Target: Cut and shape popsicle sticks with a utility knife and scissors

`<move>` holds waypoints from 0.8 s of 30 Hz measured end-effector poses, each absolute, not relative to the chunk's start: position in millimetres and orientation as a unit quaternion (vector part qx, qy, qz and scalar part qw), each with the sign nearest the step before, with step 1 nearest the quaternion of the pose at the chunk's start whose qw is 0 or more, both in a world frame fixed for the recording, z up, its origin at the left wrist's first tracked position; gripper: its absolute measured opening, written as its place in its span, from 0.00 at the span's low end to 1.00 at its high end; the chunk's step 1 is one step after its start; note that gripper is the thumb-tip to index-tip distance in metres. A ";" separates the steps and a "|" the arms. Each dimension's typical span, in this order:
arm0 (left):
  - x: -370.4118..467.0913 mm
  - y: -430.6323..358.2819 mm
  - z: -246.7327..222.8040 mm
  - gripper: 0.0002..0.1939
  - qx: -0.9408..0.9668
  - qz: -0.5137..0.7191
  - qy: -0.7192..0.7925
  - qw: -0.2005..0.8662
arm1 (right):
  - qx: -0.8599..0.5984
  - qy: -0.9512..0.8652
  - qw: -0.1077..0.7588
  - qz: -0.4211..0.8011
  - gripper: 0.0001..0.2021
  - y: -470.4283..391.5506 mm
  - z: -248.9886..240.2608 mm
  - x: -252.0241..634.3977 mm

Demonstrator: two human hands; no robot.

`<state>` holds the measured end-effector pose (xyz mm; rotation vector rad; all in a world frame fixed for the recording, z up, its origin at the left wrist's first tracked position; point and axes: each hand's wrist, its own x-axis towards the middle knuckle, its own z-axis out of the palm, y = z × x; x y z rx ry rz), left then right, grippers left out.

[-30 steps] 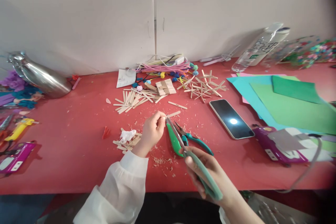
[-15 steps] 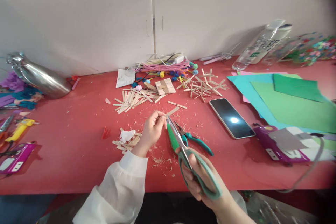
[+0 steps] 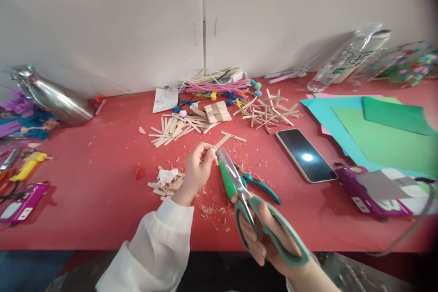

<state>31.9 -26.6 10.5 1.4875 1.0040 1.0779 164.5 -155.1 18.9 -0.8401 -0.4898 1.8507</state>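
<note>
Between the thumb and fingers of my left hand (image 3: 198,169) is one end of a flat wooden craft stick (image 3: 223,140), its other end pointing up and right. My right hand (image 3: 263,232) is closed around the green handles of a pair of scissors (image 3: 241,187). The blades are slightly parted, with their tips just below the stick near my left fingertips. Under the scissors lie a green-handled tool (image 3: 226,178), its far end hidden, and teal-handled pliers (image 3: 263,187). Wood shavings (image 3: 214,212) are scattered on the red table around them.
Loose craft sticks (image 3: 174,128) and crossed sticks (image 3: 270,112) lie ahead. A phone (image 3: 305,155), coloured sheets (image 3: 369,132) and a purple device (image 3: 362,191) are at right. A steel jug (image 3: 56,98), yellow glue gun (image 3: 29,167) and another purple device (image 3: 23,203) stand or lie at left.
My right hand has spread the scissor handles, parting the blades and drawing them slightly down and right. The stick in my left hand now points more steeply upward. The view has shifted slightly.
</note>
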 end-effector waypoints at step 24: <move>34.7 -33.5 14.1 0.08 0.638 0.454 0.419 0.459 | -0.250 -0.109 0.489 0.828 0.18 -155.9 13.3 164.6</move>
